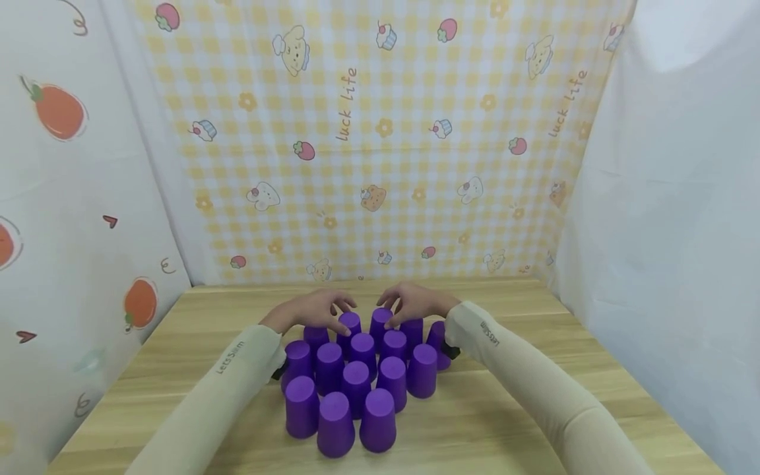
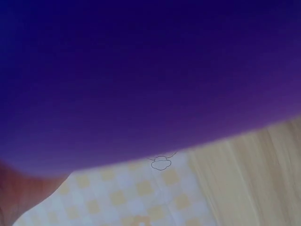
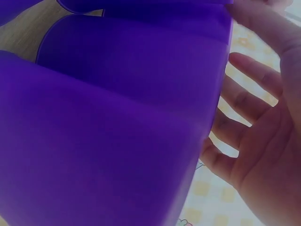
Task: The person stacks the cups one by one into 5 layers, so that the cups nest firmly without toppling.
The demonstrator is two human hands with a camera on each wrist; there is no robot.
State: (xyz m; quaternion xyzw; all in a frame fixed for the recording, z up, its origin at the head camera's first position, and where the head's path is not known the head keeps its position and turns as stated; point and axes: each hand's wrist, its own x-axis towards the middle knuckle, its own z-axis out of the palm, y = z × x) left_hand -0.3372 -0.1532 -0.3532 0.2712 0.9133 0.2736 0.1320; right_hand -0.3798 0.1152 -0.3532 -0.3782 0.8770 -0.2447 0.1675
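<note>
Several purple cups [image 1: 329, 366] stand upside down in a close cluster, closed ends up. My left hand [image 1: 311, 309] reaches over a back-row cup [image 1: 350, 321], its thumb at the near side of the top and its fingers beyond it. Beside it my right hand [image 1: 415, 300] spans another back-row cup [image 1: 382, 318] in the same way. In the right wrist view, the spread fingers [image 3: 247, 101] lie along the ends of purple cups [image 3: 141, 66], with the thumb at the edge of one. A blurred purple cup [image 2: 150, 84] fills most of the left wrist view.
The wooden table [image 1: 505, 422] extends around the cluster. Behind it hangs a yellow checked cloth [image 1: 386, 165] with small printed figures. White cloths [image 1: 659, 231] enclose both sides. Three cups [image 1: 335, 425] stand nearest the front, between the forearms.
</note>
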